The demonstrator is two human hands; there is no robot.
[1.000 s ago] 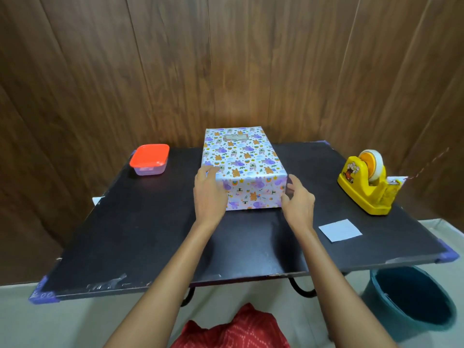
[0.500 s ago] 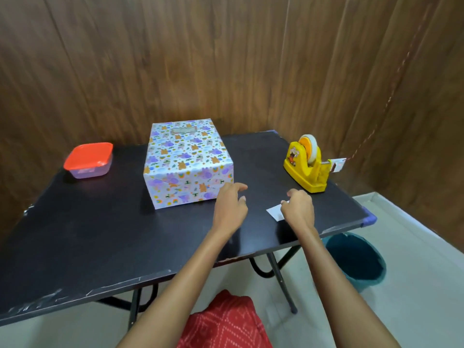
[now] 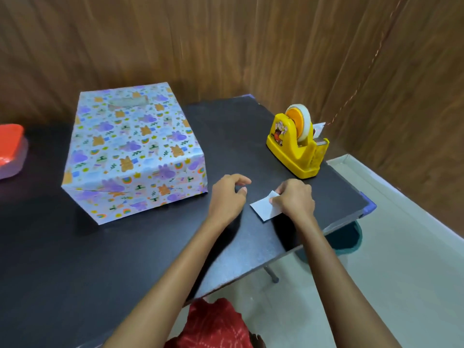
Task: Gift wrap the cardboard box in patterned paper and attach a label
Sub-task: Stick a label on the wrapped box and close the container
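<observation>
One wrapped box (image 3: 133,151): stands on the black table (image 3: 100,259), left of centre, fully covered in patterned paper with purple and orange figures; a diagonal fold line crosses its near face
label (image 3: 262,209): small white slip on the table, to the right of the box and well apart from it, near the table's right front edge; its far corner looks lifted off the surface
right hand (image 3: 293,197): over the label's right end, fingers curled, pinching the slip between thumb and fingertips
left hand (image 3: 228,194): between the box and the label, near the box's near right corner; fingers loosely curled, holding nothing; whether it touches the table cannot be told
tape dispenser (image 3: 297,149): yellow, with a tape roll on an orange hub, standing beyond the right hand near the table's right edge
container (image 3: 10,149): clear tub with a red lid, at the table's far left, cut by the frame's edge
bin (image 3: 347,241): teal, on the floor under the table's right corner, mostly hidden
wall (image 3: 226,46): brown wood panels behind the table
red cloth (image 3: 216,325): patterned, at the bottom edge between the forearms
</observation>
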